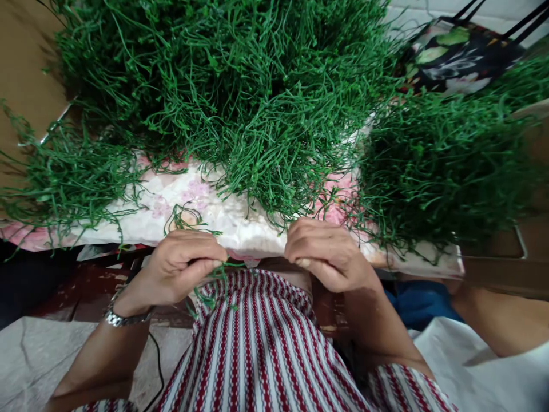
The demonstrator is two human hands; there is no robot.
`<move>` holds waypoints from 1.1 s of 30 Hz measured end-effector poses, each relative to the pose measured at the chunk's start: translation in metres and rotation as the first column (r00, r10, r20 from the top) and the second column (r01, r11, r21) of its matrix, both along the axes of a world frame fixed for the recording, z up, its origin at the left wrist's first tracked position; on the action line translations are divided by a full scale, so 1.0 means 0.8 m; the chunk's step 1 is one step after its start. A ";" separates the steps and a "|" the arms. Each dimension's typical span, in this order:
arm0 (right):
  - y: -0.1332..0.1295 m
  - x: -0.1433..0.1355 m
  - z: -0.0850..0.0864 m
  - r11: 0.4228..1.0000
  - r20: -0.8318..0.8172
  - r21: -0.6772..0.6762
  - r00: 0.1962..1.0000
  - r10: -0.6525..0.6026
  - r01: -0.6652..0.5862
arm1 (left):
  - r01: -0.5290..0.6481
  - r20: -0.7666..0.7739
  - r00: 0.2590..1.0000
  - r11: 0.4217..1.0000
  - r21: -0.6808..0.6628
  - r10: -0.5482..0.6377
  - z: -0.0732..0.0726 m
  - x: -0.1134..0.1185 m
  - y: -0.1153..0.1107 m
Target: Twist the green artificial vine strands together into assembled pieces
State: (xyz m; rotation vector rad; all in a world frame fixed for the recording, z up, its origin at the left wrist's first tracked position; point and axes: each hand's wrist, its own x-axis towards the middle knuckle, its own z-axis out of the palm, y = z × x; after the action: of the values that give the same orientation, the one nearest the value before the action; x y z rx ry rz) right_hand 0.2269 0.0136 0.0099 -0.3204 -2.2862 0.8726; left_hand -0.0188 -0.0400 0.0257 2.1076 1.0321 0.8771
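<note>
Over my lap, at the near edge of the table, my left hand (184, 266) is closed, thumb against fingers. It pinches a thin green plant sprig (219, 280), whose thin strands hang below the fingers and stick out to the right. My right hand (326, 252) is also closed, thumb pressed to the curled fingers, and whatever it may hold is hidden. A gap separates the hands. Just beyond them spreads a large heap of green stems (274, 154). A few loose strands (186, 216) lie on the cloth above my left hand.
A pink-and-white floral cloth (160, 191) covers the table. Smaller heaps of green stems lie at the left (77, 177) and right (433, 166). A dark floral bag (461, 54) stands at the back right. Brown cardboard (493, 277) borders the right side, near another person's leg (497, 315).
</note>
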 end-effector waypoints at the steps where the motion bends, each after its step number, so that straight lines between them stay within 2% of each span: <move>1: -0.002 -0.001 0.001 0.997 -0.022 -0.029 0.997 -0.072 0.072 | -0.028 -0.008 1.000 1.000 -0.003 0.028 -0.001 0.002 0.000; 3: -0.009 -0.012 -0.002 0.971 -0.037 -0.076 0.972 -0.231 0.227 | -0.076 -0.004 0.997 0.997 -0.013 0.076 -0.005 0.012 0.001; 5: -0.017 -0.030 -0.011 0.942 -0.021 -0.104 0.947 -0.322 0.318 | -0.136 0.014 0.991 0.991 0.001 0.136 -0.013 0.026 0.001; 8: -0.025 -0.050 -0.027 0.947 0.011 -0.118 0.954 -0.300 0.299 | -0.229 0.019 0.973 0.971 0.061 0.229 -0.024 0.042 0.001; 10: -0.028 -0.054 -0.034 0.956 0.013 -0.098 0.961 -0.277 0.277 | -0.231 0.010 0.973 0.969 0.091 0.231 -0.029 0.047 0.000; 14: -0.027 -0.042 -0.030 0.963 0.099 0.079 0.959 -0.264 0.257 | -0.073 -0.087 0.992 0.984 0.165 0.088 -0.027 0.037 -0.001; 16: -0.024 -0.030 -0.021 0.973 0.177 0.150 0.964 -0.200 0.174 | 0.025 -0.165 0.986 0.983 0.181 0.005 -0.020 0.024 0.000; 18: -0.019 -0.018 -0.011 0.987 0.225 0.143 0.969 -0.099 0.068 | 0.075 -0.194 0.980 0.984 0.165 -0.042 -0.012 0.010 0.001; 20: -0.014 -0.007 -0.005 0.996 0.215 0.084 0.975 -0.046 0.029 | 0.046 -0.169 0.985 0.991 0.129 -0.023 -0.004 0.001 0.003; 24: -0.012 -0.011 -0.004 0.977 0.061 0.007 0.975 -0.212 0.212 | -0.134 -0.047 0.990 0.990 -0.053 0.131 0.001 0.007 0.007; 26: -0.016 -0.024 -0.007 0.943 -0.011 -0.045 0.944 -0.330 0.329 | -0.180 0.021 0.982 0.971 -0.156 0.186 -0.005 0.018 0.008; 29: -0.022 -0.045 -0.012 0.886 -0.011 -0.157 0.896 -0.443 0.436 | -0.193 0.105 0.968 0.945 -0.264 0.227 -0.019 0.029 0.009; 33: -0.026 -0.059 -0.021 0.893 0.030 -0.220 0.918 -0.396 0.392 | -0.246 0.226 0.916 0.909 -0.337 0.332 -0.033 0.034 0.004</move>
State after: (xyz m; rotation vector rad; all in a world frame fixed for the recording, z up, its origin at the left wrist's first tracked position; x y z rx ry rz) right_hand 0.1797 -0.0073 -0.0071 -0.8432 -2.0050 0.9082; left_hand 0.0087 -0.0366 -0.0009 1.5457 1.2586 1.0500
